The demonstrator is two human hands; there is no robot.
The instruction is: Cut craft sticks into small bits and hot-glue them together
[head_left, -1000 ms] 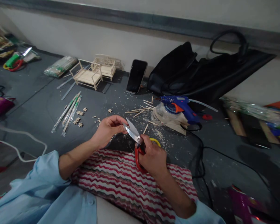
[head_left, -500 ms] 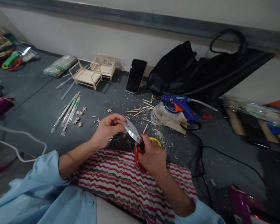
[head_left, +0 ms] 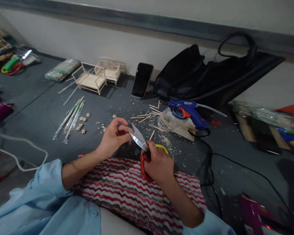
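Observation:
My right hand (head_left: 159, 161) is closed round the red and yellow handles of a pair of scissors (head_left: 140, 142), whose blades stand apart and point up and left. Thumb and fingers of my left hand (head_left: 115, 135) are pinched close to the blade tips; whatever they hold is too small to make out. Thin wooden sticks (head_left: 144, 116) and pale shavings lie on the dark table beyond the blades. Small flower-shaped wooden pieces (head_left: 82, 118) lie left of my left hand. A striped red and white cloth (head_left: 127, 186) covers my lap.
A blue glue gun (head_left: 186, 111) rests on a clear tape roll, its black cable running right. Miniature wooden furniture (head_left: 91, 80), a propped phone (head_left: 142, 80) and a black bag (head_left: 198, 78) stand along the wall. Wrapped sticks (head_left: 72, 119) lie left; green-handled scissors (head_left: 13, 64) lie far left.
The fingers of my left hand have shifted slightly at the blade tips. My right hand keeps its hold on the scissors, with the blades still apart.

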